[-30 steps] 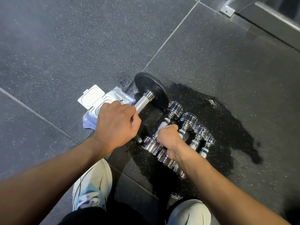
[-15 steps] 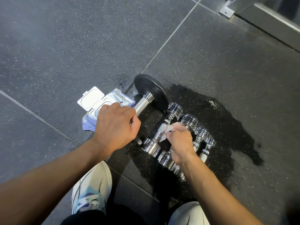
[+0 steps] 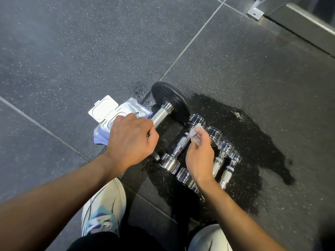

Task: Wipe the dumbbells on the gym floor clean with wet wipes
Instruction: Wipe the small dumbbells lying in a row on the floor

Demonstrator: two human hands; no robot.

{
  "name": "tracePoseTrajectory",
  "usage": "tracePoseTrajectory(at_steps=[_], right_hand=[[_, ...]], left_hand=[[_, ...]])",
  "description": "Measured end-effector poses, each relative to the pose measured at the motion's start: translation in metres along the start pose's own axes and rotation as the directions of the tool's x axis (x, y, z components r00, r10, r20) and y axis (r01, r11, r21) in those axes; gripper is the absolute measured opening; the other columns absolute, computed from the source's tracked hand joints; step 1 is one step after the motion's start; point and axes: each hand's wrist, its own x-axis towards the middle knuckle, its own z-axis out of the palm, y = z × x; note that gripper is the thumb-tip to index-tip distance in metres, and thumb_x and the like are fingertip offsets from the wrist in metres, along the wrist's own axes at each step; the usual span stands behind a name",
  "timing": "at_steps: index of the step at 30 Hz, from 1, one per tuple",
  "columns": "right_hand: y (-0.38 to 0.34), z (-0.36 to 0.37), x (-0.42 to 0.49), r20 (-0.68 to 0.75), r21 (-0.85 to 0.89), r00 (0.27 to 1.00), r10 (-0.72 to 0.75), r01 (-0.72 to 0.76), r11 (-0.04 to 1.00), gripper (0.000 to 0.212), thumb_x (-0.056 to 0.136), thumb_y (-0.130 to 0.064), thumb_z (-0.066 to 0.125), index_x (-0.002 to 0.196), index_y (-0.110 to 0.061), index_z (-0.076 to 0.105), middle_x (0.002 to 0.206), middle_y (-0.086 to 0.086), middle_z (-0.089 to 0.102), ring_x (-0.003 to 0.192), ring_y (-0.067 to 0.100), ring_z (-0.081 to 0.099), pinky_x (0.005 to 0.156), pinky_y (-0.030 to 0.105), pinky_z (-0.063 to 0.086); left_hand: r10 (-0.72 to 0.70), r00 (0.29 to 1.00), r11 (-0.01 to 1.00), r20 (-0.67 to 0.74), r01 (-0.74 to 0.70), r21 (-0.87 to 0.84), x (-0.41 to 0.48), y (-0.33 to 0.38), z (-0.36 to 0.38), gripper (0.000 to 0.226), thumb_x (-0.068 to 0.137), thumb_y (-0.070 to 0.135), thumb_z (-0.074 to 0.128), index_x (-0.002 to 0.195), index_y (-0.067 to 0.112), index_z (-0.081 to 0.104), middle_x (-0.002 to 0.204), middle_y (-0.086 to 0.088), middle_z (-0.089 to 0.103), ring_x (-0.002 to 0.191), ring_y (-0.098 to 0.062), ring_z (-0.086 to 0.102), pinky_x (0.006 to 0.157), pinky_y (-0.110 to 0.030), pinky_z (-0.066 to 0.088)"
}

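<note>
— Down on the gym floor (image 3: 72, 51), through the head camera, what are your hands doing?

— My left hand (image 3: 130, 140) is curling tight around the knurled handle of the big dumbbell (image 3: 168, 105), I'd say to stop it rolling into the row. My right hand (image 3: 199, 156) is pinching a wet wipe (image 3: 194, 133) between thumb and fingertips, pressing it at the far end of the chrome dumbbells (image 3: 178, 145). Whether it is touching the first bar or the second, I cannot tell.

— Where are they all lying?

— They are lying side by side at centre frame, on a wet patch (image 3: 253, 142), the small ones stepping away toward 4 o'clock from the big one. The wipes pack (image 3: 116, 116) is sitting lid-open at 9 o'clock of the big handle, just beside my left hand, likely for easy reach.

— And which way are they pointing?

— Every long axis is running from 7 o'clock to 1 o'clock, with the big one's black plate at the 1 o'clock end.
</note>
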Motion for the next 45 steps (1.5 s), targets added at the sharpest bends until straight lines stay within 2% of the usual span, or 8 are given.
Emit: tracePoseTrajectory(at_steps=[4, 10, 18, 23, 28, 32, 39, 45], right_hand=[[0.000, -0.006, 0.008, 0.069, -0.371, 0.981, -0.180, 0.193, 0.908, 0.050, 0.101, -0.004, 0.045, 0.147, -0.024, 0.047, 0.134, -0.002, 0.054, 0.107, -0.003, 0.055, 0.098, 0.018, 0.045], [-0.005, 0.015, 0.017, 0.315, -0.859, 0.936, -0.157, 0.351, 0.373, 0.045, 0.102, -0.027, 0.035, 0.146, -0.016, 0.034, 0.152, -0.002, 0.043, 0.140, 0.032, 0.028, 0.102, 0.047, 0.029], [-0.015, 0.036, 0.032, 0.524, -0.849, 0.850, -0.049, 0.517, -0.110, 0.049, 0.092, -0.016, 0.053, 0.138, -0.002, 0.051, 0.133, 0.016, 0.051, 0.125, 0.035, 0.045, 0.104, 0.055, 0.028], [-0.015, 0.016, 0.020, 0.559, -0.817, 0.810, -0.177, 0.574, 0.050, 0.026, 0.096, -0.004, 0.048, 0.116, -0.008, 0.064, 0.124, 0.012, 0.052, 0.092, 0.022, 0.059, 0.087, 0.041, 0.042], [-0.008, 0.008, -0.011, 0.400, -0.562, 0.909, -0.117, 0.344, 0.752, 0.025, 0.105, -0.023, 0.043, 0.120, -0.023, 0.063, 0.092, 0.003, 0.054, 0.069, 0.018, 0.055, 0.062, 0.021, 0.042], [-0.007, -0.019, -0.014, 0.454, -0.264, 0.890, -0.041, 0.178, 0.948, 0.017, 0.103, -0.025, 0.051, 0.112, -0.032, 0.063, 0.091, -0.004, 0.062, 0.050, 0.000, 0.049, 0.046, 0.012, 0.036], [-0.001, -0.095, 0.034, -0.083, -0.216, 0.965, -0.248, 0.225, 0.950, 0.025, 0.099, -0.012, 0.052, 0.112, -0.031, 0.061, 0.089, -0.008, 0.065, 0.064, 0.006, 0.052, 0.059, 0.024, 0.041], [0.022, -0.106, 0.069, 0.286, -0.439, 0.955, -0.079, 0.204, 0.875, 0.048, 0.107, -0.014, 0.035, 0.137, -0.048, 0.050, 0.117, 0.006, 0.059, 0.085, 0.021, 0.058, 0.072, 0.030, 0.043]], left_hand=[[0.002, 1.000, 1.000, 0.007, -0.002, 0.002, 0.000, 0.000, 0.000, 0.033, 0.094, 0.024, 0.044, 0.061, 0.020, 0.039, 0.056, 0.004, 0.034, 0.056, -0.026, 0.037, 0.059, -0.036, 0.026], [0.002, 1.000, 1.000, 0.016, -0.003, 0.011, 0.000, -0.001, 0.000, 0.033, 0.094, 0.025, 0.044, 0.062, 0.021, 0.038, 0.057, 0.006, 0.033, 0.057, -0.026, 0.036, 0.061, -0.035, 0.022], [0.001, 1.000, 1.000, 0.014, -0.001, -0.003, 0.001, 0.000, -0.002, 0.032, 0.094, 0.025, 0.043, 0.063, 0.022, 0.037, 0.058, 0.006, 0.032, 0.057, -0.026, 0.036, 0.060, -0.036, 0.023], [-0.006, 0.999, 1.000, 0.036, 0.006, -0.009, 0.001, 0.000, -0.001, 0.032, 0.094, 0.026, 0.042, 0.062, 0.021, 0.040, 0.057, 0.005, 0.036, 0.057, -0.028, 0.039, 0.059, -0.037, 0.028], [-0.006, 0.997, 1.000, 0.075, 0.004, 0.024, 0.000, -0.001, -0.002, 0.035, 0.095, 0.028, 0.042, 0.062, 0.019, 0.048, 0.056, -0.001, 0.050, 0.058, -0.029, 0.044, 0.059, -0.039, 0.031], [-0.010, 0.997, 1.000, 0.079, 0.009, 0.021, 0.000, 0.000, -0.002, 0.035, 0.096, 0.029, 0.039, 0.063, 0.020, 0.043, 0.056, 0.000, 0.047, 0.058, -0.027, 0.041, 0.060, -0.039, 0.031], [-0.009, 0.993, 0.998, 0.119, 0.001, 0.067, 0.000, 0.000, 0.000, 0.034, 0.096, 0.032, 0.038, 0.063, 0.020, 0.039, 0.056, -0.001, 0.048, 0.060, -0.028, 0.042, 0.061, -0.039, 0.031], [0.002, 0.986, 0.996, 0.168, -0.017, 0.090, 0.001, 0.001, -0.004, 0.034, 0.094, 0.032, 0.042, 0.063, 0.020, 0.041, 0.057, -0.003, 0.054, 0.061, -0.030, 0.046, 0.061, -0.040, 0.034]])
